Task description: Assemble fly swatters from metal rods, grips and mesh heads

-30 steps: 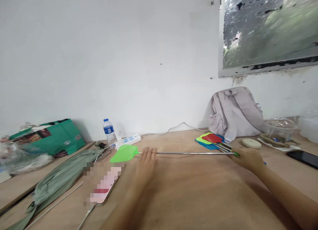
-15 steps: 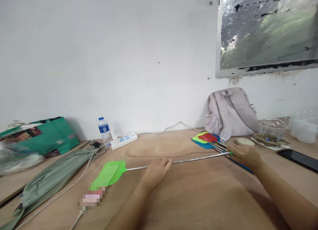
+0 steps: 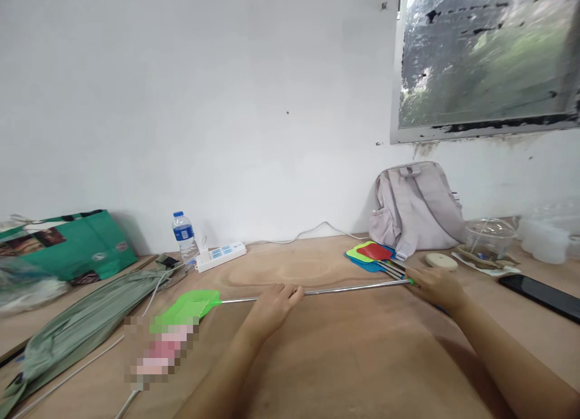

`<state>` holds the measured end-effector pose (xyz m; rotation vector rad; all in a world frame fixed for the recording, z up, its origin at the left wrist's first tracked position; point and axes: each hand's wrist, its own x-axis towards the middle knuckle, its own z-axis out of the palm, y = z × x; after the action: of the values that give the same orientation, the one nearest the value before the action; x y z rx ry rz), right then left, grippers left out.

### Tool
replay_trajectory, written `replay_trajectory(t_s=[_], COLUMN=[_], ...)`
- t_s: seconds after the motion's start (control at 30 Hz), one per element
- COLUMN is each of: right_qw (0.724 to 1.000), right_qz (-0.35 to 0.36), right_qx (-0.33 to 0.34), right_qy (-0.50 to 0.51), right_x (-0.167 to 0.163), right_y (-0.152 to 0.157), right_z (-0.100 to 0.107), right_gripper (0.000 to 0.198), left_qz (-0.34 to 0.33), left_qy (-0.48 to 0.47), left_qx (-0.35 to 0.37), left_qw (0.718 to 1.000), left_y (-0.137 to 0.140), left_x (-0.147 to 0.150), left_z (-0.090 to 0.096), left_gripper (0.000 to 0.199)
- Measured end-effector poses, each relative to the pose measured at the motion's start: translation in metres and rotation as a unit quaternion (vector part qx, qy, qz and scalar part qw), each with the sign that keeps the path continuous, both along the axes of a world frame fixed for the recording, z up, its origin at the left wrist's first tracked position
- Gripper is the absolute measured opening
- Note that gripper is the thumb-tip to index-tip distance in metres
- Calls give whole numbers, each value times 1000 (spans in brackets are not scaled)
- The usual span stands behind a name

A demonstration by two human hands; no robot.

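A green fly swatter (image 3: 194, 304) with a long silvery telescopic rod lies across the space before me, its mesh head to the left. Closed around the middle of the rod is my left hand (image 3: 274, 308). My right hand (image 3: 434, 288) grips the green end of the rod at the right. Behind that hand, several more fly swatters (image 3: 374, 252) with red, yellow-green and blue heads lie stacked, their rods partly hidden. A pixelated pinkish patch (image 3: 165, 349) borders the green head, and what it covers cannot be made out.
Against the wall stand a water bottle (image 3: 185, 235), a white power strip (image 3: 221, 256) and a pale backpack (image 3: 414, 207). Left lie a green bag (image 3: 77, 244) and grey-green cloth (image 3: 90, 322). Right are a round cream object (image 3: 441, 261), a plastic cup (image 3: 490, 238) and a phone (image 3: 541, 295).
The whole view has shifted slightly, so things sit a little further left. Both hands keep their hold on the green fly swatter, whose rod looks slightly more level.
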<state>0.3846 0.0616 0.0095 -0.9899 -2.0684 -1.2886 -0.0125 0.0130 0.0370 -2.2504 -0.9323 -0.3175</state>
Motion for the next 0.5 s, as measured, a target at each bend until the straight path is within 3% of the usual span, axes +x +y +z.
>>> replay_trajectory(t_s=[0.07, 0.2, 0.4, 0.5], right_qw=[999, 993, 997, 998], right_qz=[-30, -83, -62, -51], right_qx=[-4, -25, -16, 0], right_qy=[30, 80, 46, 39], right_x=[-6, -8, 13, 15], right_y=[0, 2, 5, 3], right_z=[-3, -10, -4, 4], right_gripper=[30, 30, 29, 29], left_qz=[22, 95, 20, 18], left_qy=[-33, -92, -27, -35], left_qx=[21, 78, 160, 182], left_qw=[999, 988, 987, 983], left_y=[6, 14, 11, 10], left_x=[-3, -14, -29, -34], left_z=[-2, -2, 8, 11], left_gripper=[11, 21, 18, 20])
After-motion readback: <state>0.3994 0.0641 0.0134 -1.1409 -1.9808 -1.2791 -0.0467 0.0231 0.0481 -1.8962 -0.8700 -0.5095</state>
